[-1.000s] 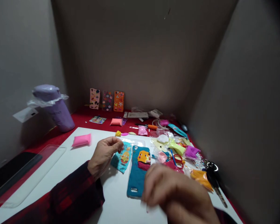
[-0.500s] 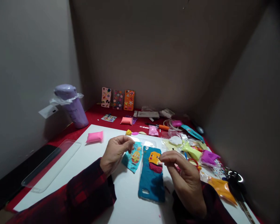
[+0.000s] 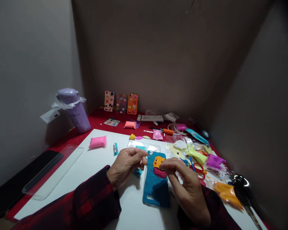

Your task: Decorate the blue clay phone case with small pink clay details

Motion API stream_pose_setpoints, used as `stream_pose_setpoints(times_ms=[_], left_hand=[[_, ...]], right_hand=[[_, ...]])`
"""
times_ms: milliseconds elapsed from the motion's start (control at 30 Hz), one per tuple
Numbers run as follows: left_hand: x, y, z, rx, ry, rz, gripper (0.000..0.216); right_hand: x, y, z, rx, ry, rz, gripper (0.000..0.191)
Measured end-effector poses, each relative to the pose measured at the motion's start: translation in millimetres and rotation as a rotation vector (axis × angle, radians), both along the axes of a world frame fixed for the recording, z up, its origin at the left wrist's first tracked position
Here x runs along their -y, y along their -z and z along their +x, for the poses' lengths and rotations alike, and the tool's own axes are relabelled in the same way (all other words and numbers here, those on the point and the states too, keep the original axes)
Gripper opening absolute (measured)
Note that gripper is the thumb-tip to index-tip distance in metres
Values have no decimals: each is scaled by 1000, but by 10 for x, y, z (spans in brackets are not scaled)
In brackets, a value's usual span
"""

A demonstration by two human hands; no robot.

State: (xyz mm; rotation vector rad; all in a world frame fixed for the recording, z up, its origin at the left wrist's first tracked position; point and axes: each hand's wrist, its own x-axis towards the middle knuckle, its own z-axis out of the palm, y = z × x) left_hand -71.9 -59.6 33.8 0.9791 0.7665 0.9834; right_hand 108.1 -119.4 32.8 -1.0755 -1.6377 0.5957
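Moved rightward, the left hand (image 3: 127,164) is pinched narrow, contents unclear, near the blue phone case (image 3: 156,190), with the right hand (image 3: 187,188) curled beside it, grip unclear; light touches should spare its raised figure (image 3: 159,172).

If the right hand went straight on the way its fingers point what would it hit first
Probably the orange face on the teal phone case; depth is unclear, so the right hand might pass above it and meet the left hand first.
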Motion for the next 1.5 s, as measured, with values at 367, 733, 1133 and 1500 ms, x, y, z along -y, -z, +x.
stream_pose_setpoints(times_ms=[367,733,1133,1500], left_hand=[[154,67,113,50,219,-46,36],[199,23,115,-132,260,-23,39],[229,-42,83,-227,334,77,35],[229,-44,112,-272,250,5,39]], right_hand=[[29,-12,-92,-180,-176,-371,21],[31,-9,-111,-356,-153,-393,16],[15,19,-70,-271,-76,-389,16],[37,20,-94,-273,-73,-390,19]])
